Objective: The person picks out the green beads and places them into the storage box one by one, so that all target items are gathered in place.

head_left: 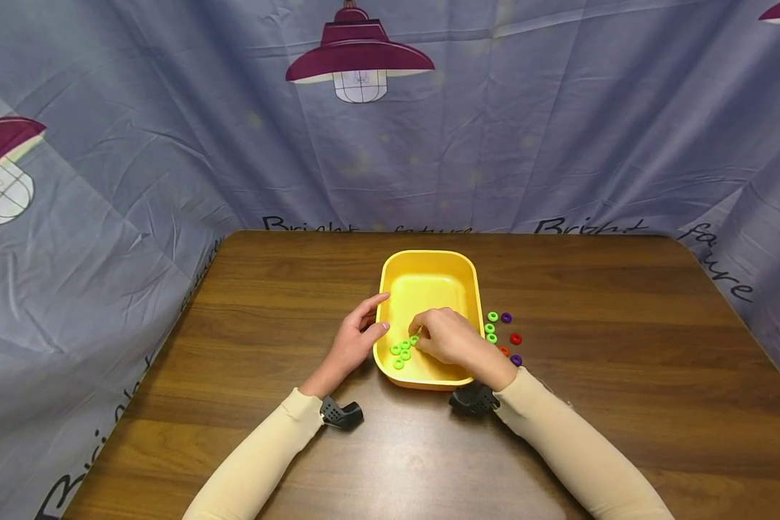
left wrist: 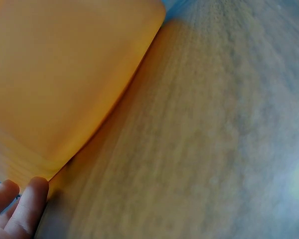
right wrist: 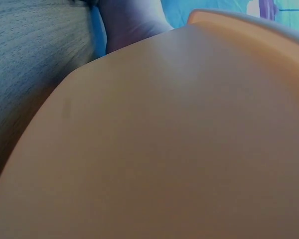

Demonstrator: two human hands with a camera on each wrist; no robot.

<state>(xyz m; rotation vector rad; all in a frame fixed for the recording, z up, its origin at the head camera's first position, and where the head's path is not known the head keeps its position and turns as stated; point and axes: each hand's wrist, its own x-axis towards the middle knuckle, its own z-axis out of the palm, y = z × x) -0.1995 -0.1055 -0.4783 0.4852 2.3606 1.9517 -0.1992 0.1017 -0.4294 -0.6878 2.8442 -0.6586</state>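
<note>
Before a blue-grey curtain (head_left: 507, 130) stood a wooden table (head_left: 286, 282), bearing a yellow tray (head_left: 429, 292). The left hand (head_left: 353, 339) was at the tray's left wall, thumb and forefinger spread apart by the rim, while the right hand (head_left: 448, 336) reached inside, fingers bent down about a green ring (head_left: 414, 340), though I could not tell whether they pinched it. More green rings (head_left: 406, 354) lay close by in the tray, and green, purple, red and orange loose rings (head_left: 516, 339) lay just right of it.
</note>
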